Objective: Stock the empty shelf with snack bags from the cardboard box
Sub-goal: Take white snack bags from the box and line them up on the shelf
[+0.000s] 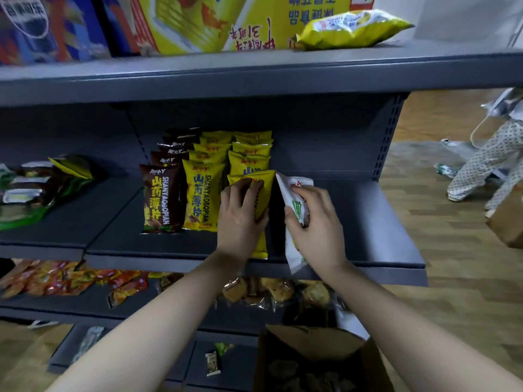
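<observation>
Right grip (312, 219) holds white bag (294, 193) beside yellow bags (249, 159).

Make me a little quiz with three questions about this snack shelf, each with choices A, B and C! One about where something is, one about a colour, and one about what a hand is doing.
1. Where is the cardboard box?
A. on the top shelf
B. low down, beneath the arms
C. in the left hand

2. What colour is the bag held by the right hand?
A. white
B. brown
C. blue

3. What is the left hand doing?
A. hanging idle
B. reaching into the box
C. gripping a yellow bag

Answers: 1 B, the box sits at the bottom of the view; 2 A, the white bag shows green print; 3 C, its fingers curl over the bag's top.
</observation>
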`<state>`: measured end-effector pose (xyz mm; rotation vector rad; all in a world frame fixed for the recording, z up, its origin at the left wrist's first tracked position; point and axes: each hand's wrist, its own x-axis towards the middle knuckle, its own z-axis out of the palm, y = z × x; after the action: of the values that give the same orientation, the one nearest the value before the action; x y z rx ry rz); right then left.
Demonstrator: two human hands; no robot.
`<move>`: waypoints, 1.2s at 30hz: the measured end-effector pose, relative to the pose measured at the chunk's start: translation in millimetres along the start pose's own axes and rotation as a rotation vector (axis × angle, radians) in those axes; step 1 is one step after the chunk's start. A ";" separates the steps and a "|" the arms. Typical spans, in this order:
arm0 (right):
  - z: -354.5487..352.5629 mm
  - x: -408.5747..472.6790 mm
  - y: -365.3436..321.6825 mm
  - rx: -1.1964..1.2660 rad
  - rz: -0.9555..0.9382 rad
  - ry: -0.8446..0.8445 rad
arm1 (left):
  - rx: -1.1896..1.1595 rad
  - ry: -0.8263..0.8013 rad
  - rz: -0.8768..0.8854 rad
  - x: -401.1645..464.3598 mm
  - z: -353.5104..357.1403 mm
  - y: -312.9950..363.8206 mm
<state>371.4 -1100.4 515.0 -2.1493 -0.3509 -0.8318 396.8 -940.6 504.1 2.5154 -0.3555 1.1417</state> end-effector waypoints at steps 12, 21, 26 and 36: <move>46.0 40.6 1.3 -0.052 0.096 0.072 | 0.113 -0.010 -0.012 35.7 41.4 -36.9; 69.2 56.6 1.4 -0.062 0.151 0.080 | 0.168 0.013 -0.017 39.4 58.9 -45.5; 75.5 57.4 1.3 -0.057 0.164 0.084 | 0.144 0.058 -0.025 39.5 65.8 -45.6; 78.0 39.7 5.6 -0.083 0.215 0.116 | 0.062 0.092 -0.067 25.1 66.6 -41.7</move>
<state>438.6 -1045.8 501.2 -2.1578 -0.0254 -0.8548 473.0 -932.6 473.6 2.4974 -0.2130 1.2549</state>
